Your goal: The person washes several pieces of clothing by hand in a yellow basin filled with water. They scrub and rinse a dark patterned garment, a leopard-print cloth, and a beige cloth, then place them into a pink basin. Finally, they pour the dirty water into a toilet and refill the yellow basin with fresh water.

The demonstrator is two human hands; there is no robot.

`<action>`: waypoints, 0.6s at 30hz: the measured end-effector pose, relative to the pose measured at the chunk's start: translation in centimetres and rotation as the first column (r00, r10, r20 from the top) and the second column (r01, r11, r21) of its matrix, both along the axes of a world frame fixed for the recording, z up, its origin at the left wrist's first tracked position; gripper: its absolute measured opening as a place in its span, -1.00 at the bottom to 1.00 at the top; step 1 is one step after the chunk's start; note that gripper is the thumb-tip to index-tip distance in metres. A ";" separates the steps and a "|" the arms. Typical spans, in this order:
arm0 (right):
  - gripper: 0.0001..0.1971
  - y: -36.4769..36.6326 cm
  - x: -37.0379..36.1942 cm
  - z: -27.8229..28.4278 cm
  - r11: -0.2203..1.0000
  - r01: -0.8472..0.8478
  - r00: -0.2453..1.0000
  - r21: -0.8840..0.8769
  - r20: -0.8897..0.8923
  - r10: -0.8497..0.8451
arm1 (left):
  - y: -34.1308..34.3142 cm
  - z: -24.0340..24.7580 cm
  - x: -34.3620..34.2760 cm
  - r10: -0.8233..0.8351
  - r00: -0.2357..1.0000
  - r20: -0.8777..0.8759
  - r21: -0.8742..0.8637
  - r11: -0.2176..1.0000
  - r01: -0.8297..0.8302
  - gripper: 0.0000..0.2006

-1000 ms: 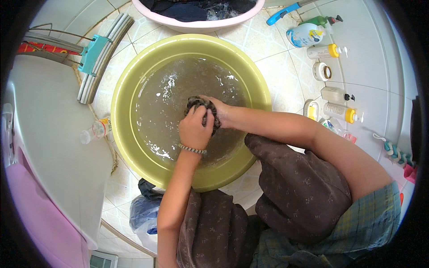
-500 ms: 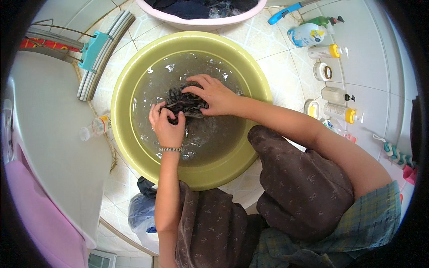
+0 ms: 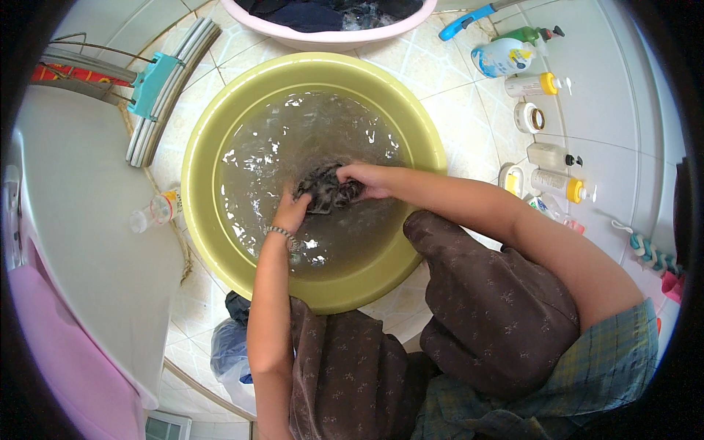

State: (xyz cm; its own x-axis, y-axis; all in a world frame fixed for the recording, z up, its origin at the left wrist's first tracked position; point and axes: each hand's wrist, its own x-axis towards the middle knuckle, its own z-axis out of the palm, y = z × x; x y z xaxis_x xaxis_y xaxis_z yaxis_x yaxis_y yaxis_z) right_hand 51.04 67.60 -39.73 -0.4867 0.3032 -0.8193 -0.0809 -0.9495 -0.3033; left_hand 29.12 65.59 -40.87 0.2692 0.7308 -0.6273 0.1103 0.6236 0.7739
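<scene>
A large yellow-green basin holds murky grey water. In the middle of it a wet black-and-grey patterned cloth is bunched up, partly under the surface. My left hand, with a beaded bracelet on its wrist, grips the cloth's left side; its thumb lies on top and the other fingers are under water. On the right side my right hand is closed round the cloth, thumb uppermost, its fingertips hidden beneath.
A pink tub of dark clothes stands beyond the basin. At the left are a sponge mop and a clear bottle. Several pump bottles line the right wall. A plastic bag lies near my left arm.
Both hands have moved down and nearer to me, into the water. The fingers, spread over the cloth before, are now closed on it, and the cloth is bunched more tightly.
</scene>
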 end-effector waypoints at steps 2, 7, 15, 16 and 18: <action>-0.52 0.8 -0.8 3.1 0.973 0.148 0.984 -0.177 -0.077 -0.163 | -0.2 2.0 0.5 0.275 0.947 0.164 -0.277 0.935 -0.223 -0.42; -0.40 2.0 -2.4 4.6 0.931 0.279 0.953 -0.235 -0.049 -0.298 | -0.3 6.7 3.7 0.213 0.976 -0.036 0.159 0.966 -0.205 -0.59; -0.62 -0.4 -3.7 2.2 0.939 0.312 0.929 -0.143 -0.159 -0.333 | 0.2 12.0 6.5 0.053 0.883 -0.466 0.641 0.708 0.296 -0.80; -0.67 -0.2 -4.4 3.9 0.915 0.334 0.918 -0.227 -0.143 -0.370 | 0.2 11.5 5.9 0.116 0.848 -0.517 0.650 0.698 0.300 -0.82; -0.70 0.1 -4.7 5.1 0.922 0.367 0.926 -0.123 -0.045 -0.374 | 0.9 10.6 5.6 0.142 0.834 -0.534 0.638 0.714 0.287 -0.83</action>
State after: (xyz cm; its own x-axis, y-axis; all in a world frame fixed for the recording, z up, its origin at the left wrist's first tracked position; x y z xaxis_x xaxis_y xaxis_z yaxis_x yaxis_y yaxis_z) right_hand 46.35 67.72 -34.59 -0.4116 0.3818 -0.8276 -0.4499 -0.8748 -0.1798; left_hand 34.71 66.48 -30.32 0.1382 0.9901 -0.0250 0.6360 -0.0694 0.7685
